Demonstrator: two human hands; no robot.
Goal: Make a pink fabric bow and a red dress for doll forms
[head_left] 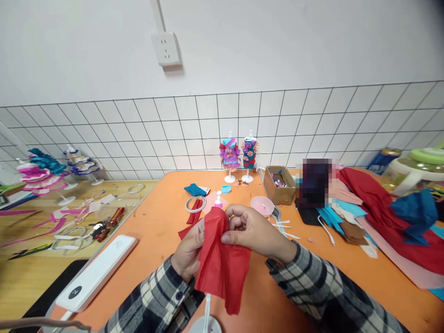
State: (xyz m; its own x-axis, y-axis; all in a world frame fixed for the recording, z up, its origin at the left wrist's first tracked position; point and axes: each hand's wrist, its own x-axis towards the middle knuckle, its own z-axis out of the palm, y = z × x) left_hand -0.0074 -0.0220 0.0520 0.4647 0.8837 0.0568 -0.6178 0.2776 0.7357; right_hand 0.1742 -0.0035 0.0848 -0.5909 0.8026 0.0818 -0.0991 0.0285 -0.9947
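Red crinkled sheet, one, near centre above the orange table, hung before a small mannequin, left hand gripping its left side, right hand pinching its upper right; best gathered evenly, under light tension.

This is a craft workspace: miniature dressed mannequins stand beyond the right hand, coloured sheets lie right of it, cut strips left of the left hand.
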